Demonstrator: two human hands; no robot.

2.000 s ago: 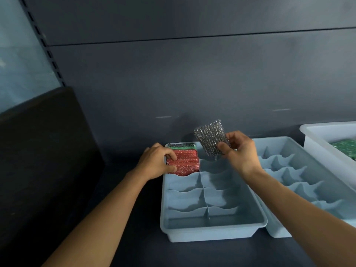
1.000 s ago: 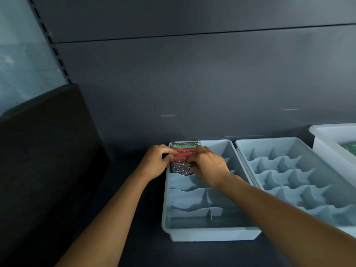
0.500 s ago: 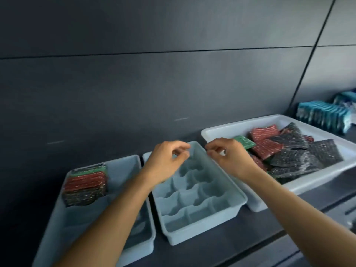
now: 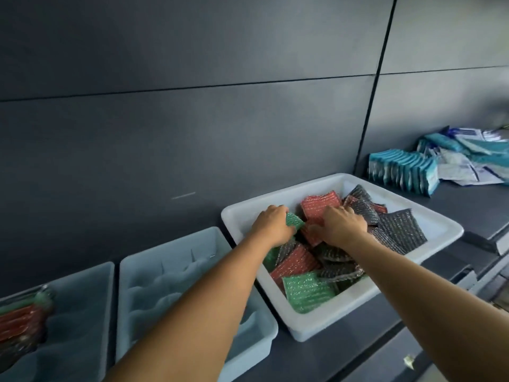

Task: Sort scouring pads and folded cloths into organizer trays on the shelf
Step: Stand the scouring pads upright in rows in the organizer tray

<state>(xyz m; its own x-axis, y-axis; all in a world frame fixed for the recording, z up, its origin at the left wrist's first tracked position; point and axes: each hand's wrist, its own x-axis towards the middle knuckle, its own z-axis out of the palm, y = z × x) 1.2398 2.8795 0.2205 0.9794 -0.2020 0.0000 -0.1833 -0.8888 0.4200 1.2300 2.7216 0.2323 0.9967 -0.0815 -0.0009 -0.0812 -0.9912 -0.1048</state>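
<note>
Both hands are down in the white bin. The left hand grips a green scouring pad, which pokes out just past its fingers. The right hand, just beside it, curls its fingers onto a red pad, grey pads beyond; whether it actually holds one, I cannot tell. A blue organizer tray sits left of the left forearm.

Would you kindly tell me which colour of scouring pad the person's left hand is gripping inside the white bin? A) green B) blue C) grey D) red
A: the left hand curls its fingers round a green pad at the far left of the white bin, while the red and grey pads lie farther right.
</note>
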